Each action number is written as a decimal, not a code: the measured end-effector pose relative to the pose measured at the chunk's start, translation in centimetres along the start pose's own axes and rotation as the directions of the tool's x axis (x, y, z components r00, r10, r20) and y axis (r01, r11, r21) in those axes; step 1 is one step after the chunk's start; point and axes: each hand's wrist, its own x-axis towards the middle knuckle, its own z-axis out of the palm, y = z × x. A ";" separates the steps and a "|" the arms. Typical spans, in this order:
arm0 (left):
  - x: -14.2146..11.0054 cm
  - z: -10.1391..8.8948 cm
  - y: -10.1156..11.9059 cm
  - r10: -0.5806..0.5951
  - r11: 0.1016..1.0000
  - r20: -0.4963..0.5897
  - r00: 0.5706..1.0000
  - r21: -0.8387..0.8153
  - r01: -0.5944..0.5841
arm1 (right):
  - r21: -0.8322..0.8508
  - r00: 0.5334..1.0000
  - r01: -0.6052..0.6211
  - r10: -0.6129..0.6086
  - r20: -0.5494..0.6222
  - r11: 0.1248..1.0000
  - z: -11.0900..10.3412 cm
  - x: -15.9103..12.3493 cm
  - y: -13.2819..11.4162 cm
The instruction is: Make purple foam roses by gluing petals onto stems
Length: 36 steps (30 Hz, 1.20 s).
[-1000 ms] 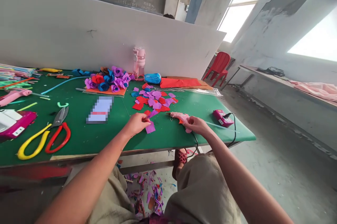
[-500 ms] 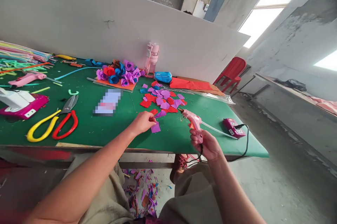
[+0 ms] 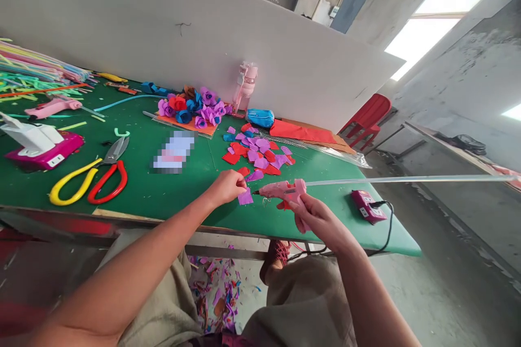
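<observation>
My left hand (image 3: 228,186) pinches a small purple paper piece (image 3: 245,196) just above the green table (image 3: 163,190). My right hand (image 3: 325,222) is wrapped round the handle of a pink hot glue gun (image 3: 285,189). The gun's nozzle points left, close by the purple piece; whether they touch I cannot tell. A long clear glue stick (image 3: 391,179) sticks out of the gun's back end. Just beyond my hands lies a heap of purple, red and blue paper petals (image 3: 260,151). Finished paper flowers (image 3: 195,106) are piled behind it to the left.
Large scissors (image 3: 112,159) with yellow and red handles lie on the left, near a second glue gun (image 3: 55,107) and a power strip (image 3: 44,149). Another power strip (image 3: 368,207) sits at the right. A pink bottle (image 3: 245,89) and a blue pouch (image 3: 260,117) stand at the back.
My right hand has turned the glue gun level and brought its nozzle left to the purple piece. The glue stick has swung up to horizontal. My left hand keeps its pinch.
</observation>
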 end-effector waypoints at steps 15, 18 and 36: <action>0.0 0.1 0.1 0.022 1.000 0.004 1.000 0.005 -0.022 | -0.272 0.996 0.087 -0.082 0.028 0.958 1.2 1.1 -1.8; 0.0 0.1 -0.1 0.025 1.000 0.002 1.000 0.004 -0.025 | -0.285 0.996 0.092 -0.082 0.048 0.954 1.4 1.2 -1.7; -0.2 -0.2 0.3 0.012 1.000 0.010 1.000 0.005 -0.012 | -0.324 0.992 0.123 -0.110 0.058 0.938 1.9 1.9 -1.0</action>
